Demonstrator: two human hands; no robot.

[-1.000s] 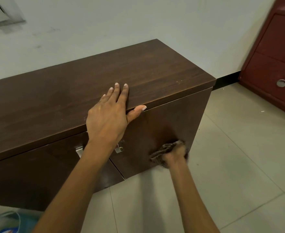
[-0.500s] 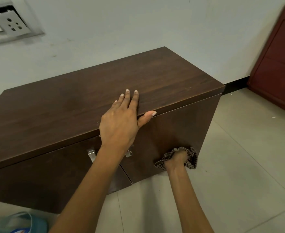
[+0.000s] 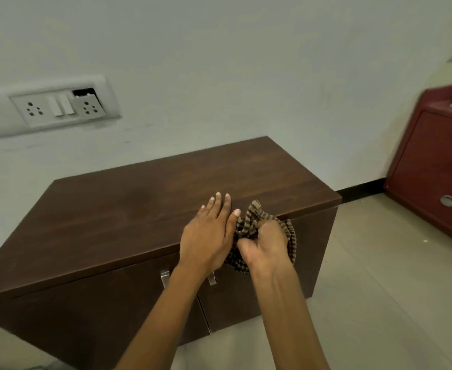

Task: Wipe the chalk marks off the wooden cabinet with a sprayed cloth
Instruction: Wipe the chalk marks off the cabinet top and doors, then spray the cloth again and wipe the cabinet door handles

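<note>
A low dark brown wooden cabinet (image 3: 128,209) stands against the white wall, with two doors and two metal handles on its front. No chalk marks show on the top. My right hand (image 3: 262,247) is bunched around a brown striped cloth (image 3: 251,220), held just above the cabinet's front edge. My left hand (image 3: 208,236) lies flat with fingers extended beside it, its thumb touching the cloth.
A switch and socket panel (image 3: 59,106) is on the wall above the cabinet. A red cabinet (image 3: 433,177) with round pulls stands at the right. Pale floor tiles (image 3: 379,289) lie between them. Something blue shows at the bottom left corner.
My right hand has lifted the cloth from the lower right door up to the cabinet's top front edge, next to my left hand. The view has tilted upward.
</note>
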